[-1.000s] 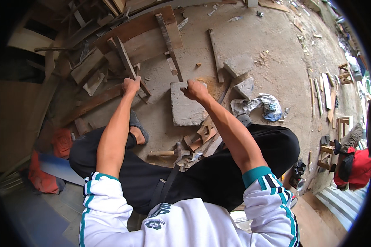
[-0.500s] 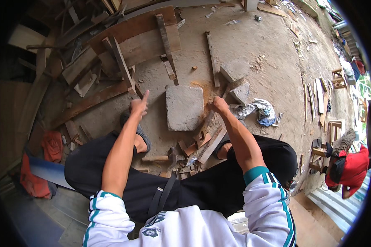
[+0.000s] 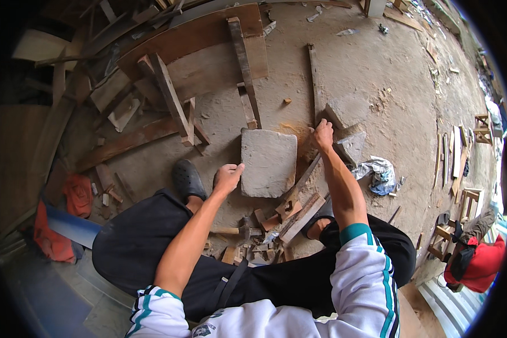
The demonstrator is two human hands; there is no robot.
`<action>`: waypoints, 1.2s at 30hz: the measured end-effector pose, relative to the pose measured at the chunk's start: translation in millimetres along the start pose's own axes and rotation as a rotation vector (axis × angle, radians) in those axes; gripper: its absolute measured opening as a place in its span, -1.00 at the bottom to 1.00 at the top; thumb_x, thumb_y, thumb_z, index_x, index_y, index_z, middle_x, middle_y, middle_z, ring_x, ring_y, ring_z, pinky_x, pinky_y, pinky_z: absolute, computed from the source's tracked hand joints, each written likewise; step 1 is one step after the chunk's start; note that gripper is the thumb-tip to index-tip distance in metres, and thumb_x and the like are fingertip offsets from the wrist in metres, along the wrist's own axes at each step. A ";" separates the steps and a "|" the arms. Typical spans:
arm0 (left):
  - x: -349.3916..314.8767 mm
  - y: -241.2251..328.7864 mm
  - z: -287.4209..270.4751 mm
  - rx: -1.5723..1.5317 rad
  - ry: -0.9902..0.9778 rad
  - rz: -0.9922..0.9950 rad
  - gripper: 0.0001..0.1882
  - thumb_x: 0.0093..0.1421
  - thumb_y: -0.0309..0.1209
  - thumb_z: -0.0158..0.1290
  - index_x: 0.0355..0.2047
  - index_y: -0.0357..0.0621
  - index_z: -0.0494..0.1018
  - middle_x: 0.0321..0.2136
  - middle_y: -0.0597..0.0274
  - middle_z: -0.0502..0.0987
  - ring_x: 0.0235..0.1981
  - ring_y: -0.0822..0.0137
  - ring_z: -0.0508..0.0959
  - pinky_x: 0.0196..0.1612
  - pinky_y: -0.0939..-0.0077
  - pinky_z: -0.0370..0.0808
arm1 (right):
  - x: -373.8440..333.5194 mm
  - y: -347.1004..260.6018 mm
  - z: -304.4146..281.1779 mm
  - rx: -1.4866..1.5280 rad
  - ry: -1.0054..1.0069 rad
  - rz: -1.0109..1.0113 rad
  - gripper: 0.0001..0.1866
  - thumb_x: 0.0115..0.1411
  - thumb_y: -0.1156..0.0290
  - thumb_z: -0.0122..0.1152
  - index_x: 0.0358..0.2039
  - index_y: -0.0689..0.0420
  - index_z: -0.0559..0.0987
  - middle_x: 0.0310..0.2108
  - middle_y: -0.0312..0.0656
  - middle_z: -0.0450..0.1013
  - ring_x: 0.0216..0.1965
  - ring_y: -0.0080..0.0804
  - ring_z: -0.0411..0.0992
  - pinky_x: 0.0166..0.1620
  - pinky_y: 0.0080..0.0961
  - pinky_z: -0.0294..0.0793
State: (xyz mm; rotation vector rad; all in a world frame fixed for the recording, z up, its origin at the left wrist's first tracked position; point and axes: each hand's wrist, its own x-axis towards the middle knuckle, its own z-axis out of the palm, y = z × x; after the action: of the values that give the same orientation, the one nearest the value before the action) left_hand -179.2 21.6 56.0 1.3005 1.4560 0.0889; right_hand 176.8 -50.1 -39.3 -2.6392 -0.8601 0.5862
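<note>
A squarish grey stone block (image 3: 268, 163) lies flat on the dirt floor in front of me. My left hand (image 3: 228, 178) is at its left edge, fingers curled, with the thumb side close to or touching the stone; anything inside the fingers is hidden. Beyond the block's upper right corner is my right hand (image 3: 323, 135), fingers bent together, next to a rough grey concrete chunk (image 3: 346, 110). I cannot make out what this hand holds, if anything. Orange-brown dust (image 3: 290, 128) lies between the block and my right hand.
A hammer (image 3: 229, 230) and wood offcuts (image 3: 301, 217) lie between my feet. An overturned wooden bench (image 3: 208, 62) is at the far left. Another concrete chunk (image 3: 352, 147) and crumpled plastic (image 3: 380, 174) lie right. A person in red (image 3: 476, 265) is at the right edge.
My left hand has come from its raised, pointing pose to the block's left edge, its fingers now curled. My right hand has moved farther out, toward the concrete chunk. The view has shifted slightly.
</note>
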 end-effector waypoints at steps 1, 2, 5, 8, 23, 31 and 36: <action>-0.8 3.4 0.8 0.000 0.012 0.018 -0.54 0.19 -0.07 0.17 -0.29 -0.33 0.54 -0.57 0.26 0.56 -0.66 0.49 0.44 -0.60 0.53 0.37 | 3.0 -2.9 2.3 -0.008 0.021 -0.002 -0.36 0.07 0.13 0.38 -0.03 0.25 0.28 -0.04 0.20 0.31 0.01 0.27 0.34 0.00 0.02 0.45; -5.1 4.1 -2.2 -0.001 -0.046 -0.038 -0.48 0.17 -0.08 0.18 -0.14 -0.38 0.51 -0.47 0.15 0.62 -0.57 0.45 0.51 -0.51 0.50 0.44 | 3.8 -2.9 3.0 0.014 0.010 0.034 -0.38 0.05 0.21 0.38 -0.03 0.26 0.28 -0.06 0.22 0.35 -0.03 0.29 0.38 -0.01 0.03 0.46; -12.0 2.7 -3.7 0.048 -0.117 0.005 -0.47 0.19 -0.05 0.15 -0.09 -0.33 0.48 -0.32 0.18 0.60 -0.43 0.45 0.56 -0.51 0.60 0.49 | 11.0 11.7 4.1 0.046 -0.097 0.039 -0.38 0.03 0.29 0.36 -0.02 0.27 0.24 -0.10 0.25 0.40 -0.06 0.29 0.41 -0.02 0.05 0.46; -16.3 6.8 0.8 0.036 -0.119 0.075 -0.53 0.22 -0.09 0.13 -0.12 -0.31 0.49 -0.34 0.20 0.60 -0.43 0.46 0.56 -0.53 0.61 0.47 | 13.2 26.1 6.5 0.043 -0.148 0.023 -0.44 0.01 0.14 0.33 -0.17 0.35 0.42 -0.19 0.31 0.47 -0.10 0.24 0.46 -0.07 -0.01 0.48; -59.8 133.9 79.3 -0.091 -0.080 0.629 -0.56 0.18 -0.03 0.11 -0.24 -0.20 0.56 -0.34 0.05 0.64 -0.28 0.16 0.64 -0.20 0.32 0.52 | -57.0 -50.3 -232.2 0.346 0.381 -0.070 -0.65 0.04 0.14 0.32 -0.38 0.21 0.63 -0.61 -0.23 0.50 -0.63 -0.54 0.46 -0.49 -0.53 0.45; -137.7 250.1 72.1 -0.240 -0.064 1.117 -0.46 0.22 0.00 0.08 -0.05 -0.25 0.47 -0.25 0.12 0.61 -0.25 0.26 0.60 -0.22 0.37 0.51 | -172.5 -95.8 -357.1 0.616 0.352 -0.409 -0.71 0.24 0.26 0.25 -0.20 0.23 0.61 -0.42 -0.28 0.56 -0.48 -0.64 0.45 -0.45 -0.65 0.42; -190.0 264.3 77.0 -0.567 -0.562 0.979 -0.47 0.28 -0.02 0.05 -0.03 -0.29 0.43 -0.33 0.14 0.59 -0.29 0.48 0.57 -0.26 0.53 0.50 | -237.9 -128.9 -351.7 0.900 0.287 -0.440 -0.69 0.27 0.24 0.23 -0.16 0.24 0.62 -0.40 -0.26 0.57 -0.42 -0.64 0.47 -0.40 -0.63 0.47</action>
State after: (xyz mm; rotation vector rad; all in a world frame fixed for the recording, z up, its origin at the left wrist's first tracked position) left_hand 1.6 -57.1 326.2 1.2921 0.1946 0.6686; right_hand 102.5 -151.2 386.3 -1.6095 -0.7956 0.3418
